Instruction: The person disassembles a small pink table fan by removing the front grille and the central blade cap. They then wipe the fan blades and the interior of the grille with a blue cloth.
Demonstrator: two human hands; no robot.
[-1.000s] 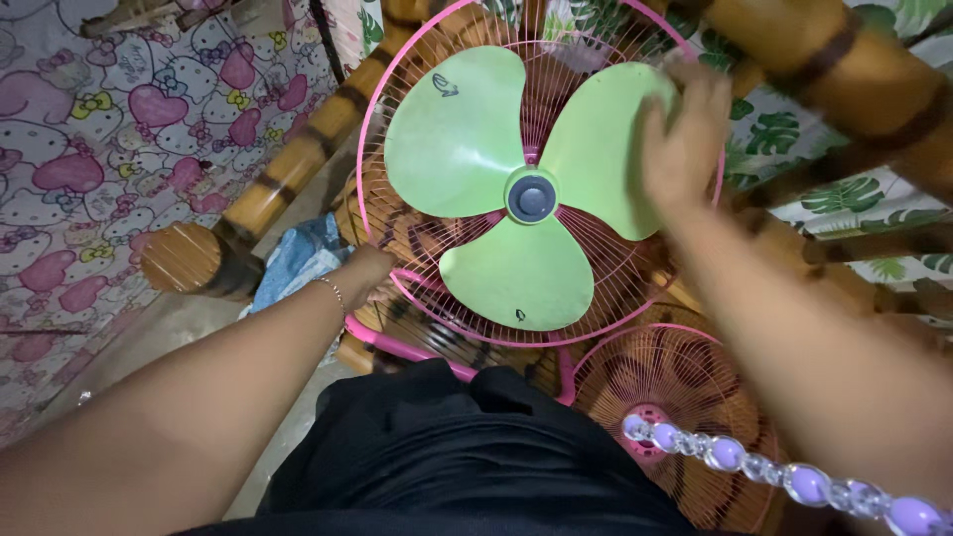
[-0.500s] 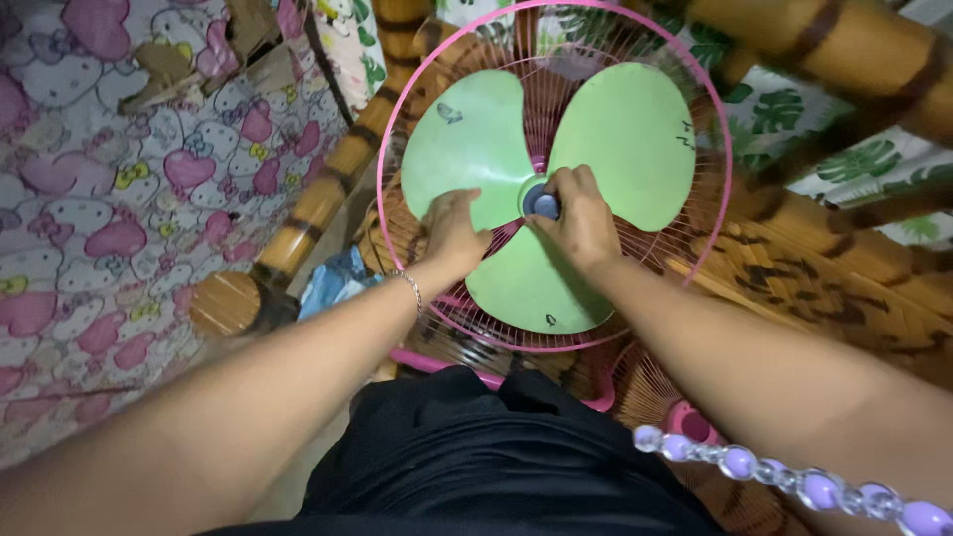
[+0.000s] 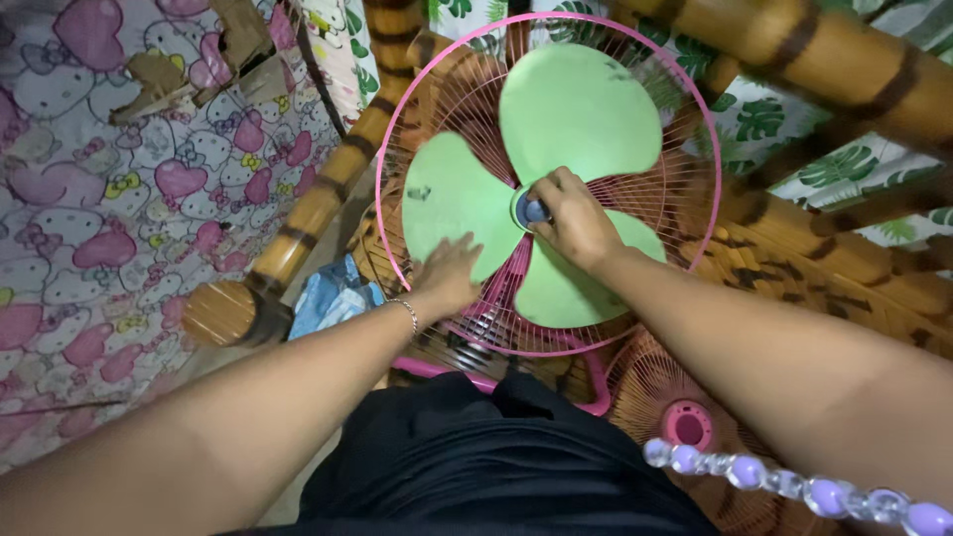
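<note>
The green three-bladed plastic fan propeller [image 3: 556, 169] sits inside the round pink wire fan guard [image 3: 695, 149]. At its centre, the right hand [image 3: 576, 223] pinches the dark hub cap [image 3: 536, 210]. The left hand [image 3: 449, 273] lies flat, open, on the lower-left blade.

Fan blades [image 3: 576, 109]: matt green plastic, smooth. Guard [image 3: 685, 189]: thin pink-coated wire. Bamboo poles [image 3: 318, 203] at 9 o'clock: glossy, varnished. Beads [image 3: 784, 483]: shiny, clear and lilac.

Dim warm indoor light, you get soft shadows and no glare, motion blur on your left hand [image 3: 449, 270] and the green fan blades [image 3: 571, 109], wide-angle stretching at the edges.
</note>
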